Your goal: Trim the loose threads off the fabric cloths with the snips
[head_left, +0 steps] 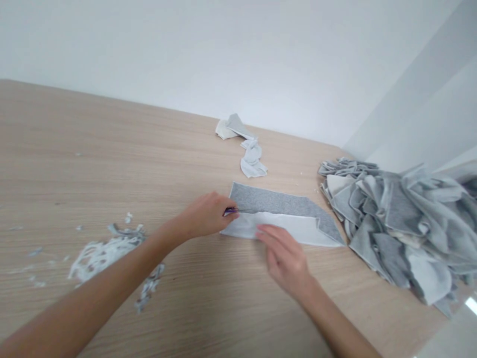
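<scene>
A grey and white piece of fabric [276, 198] lies flat on the table, with a white strip folded along its near side. My left hand [211, 215] is closed at the fabric's left end, around small purple-handled scissors [230, 211]. Their thin blades point right along the line between grey and white; most of the handle is hidden in the fingers. Slightly blurred, my right hand [285, 258] reaches over the near edge of the white strip. Its fingers are stretched out and nothing shows in them; whether the fingertips touch the cloth I cannot tell.
A large heap of grey and white fabric pieces [406, 214] covers the table's right end. Several small pieces [251, 158] lie near the wall [208, 59]. White and grey scraps [100, 256] are scattered on the wooden table [122, 149] at left, partly behind my left forearm.
</scene>
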Demonstrator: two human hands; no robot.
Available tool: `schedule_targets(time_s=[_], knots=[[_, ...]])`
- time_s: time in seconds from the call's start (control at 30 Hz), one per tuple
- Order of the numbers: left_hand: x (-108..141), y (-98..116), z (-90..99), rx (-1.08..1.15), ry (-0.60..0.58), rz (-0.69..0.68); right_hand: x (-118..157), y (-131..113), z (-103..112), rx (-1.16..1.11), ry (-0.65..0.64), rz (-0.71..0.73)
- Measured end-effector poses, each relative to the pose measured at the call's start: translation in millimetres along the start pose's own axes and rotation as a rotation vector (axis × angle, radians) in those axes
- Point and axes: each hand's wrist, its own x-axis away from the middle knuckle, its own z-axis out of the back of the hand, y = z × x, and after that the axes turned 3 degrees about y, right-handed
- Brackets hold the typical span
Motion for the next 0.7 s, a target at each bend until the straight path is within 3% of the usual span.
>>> schedule_targets(time_s=[0.07,0.13,0.27,0.37,0.7], knots=[[0,0,0.8,0.007,-0.008,-0.003,16,42,37,0.198,0.062,-0.227],[0,0,2.3,0.013,-0.01,-0.002,34,85,74,0.349,0.02,-0.432],[0,1,4.3,0.019,-0.012,0.007,65,144,124,0.348,-0.101,-0.532],[0,0,2.8,0.014,-0.016,0.014,81,159,131,0.314,-0.149,-0.54],[-2,-8,-1.3,0.011,-0.044,0.048,96,166,115,0.246,-0.085,-0.535]])
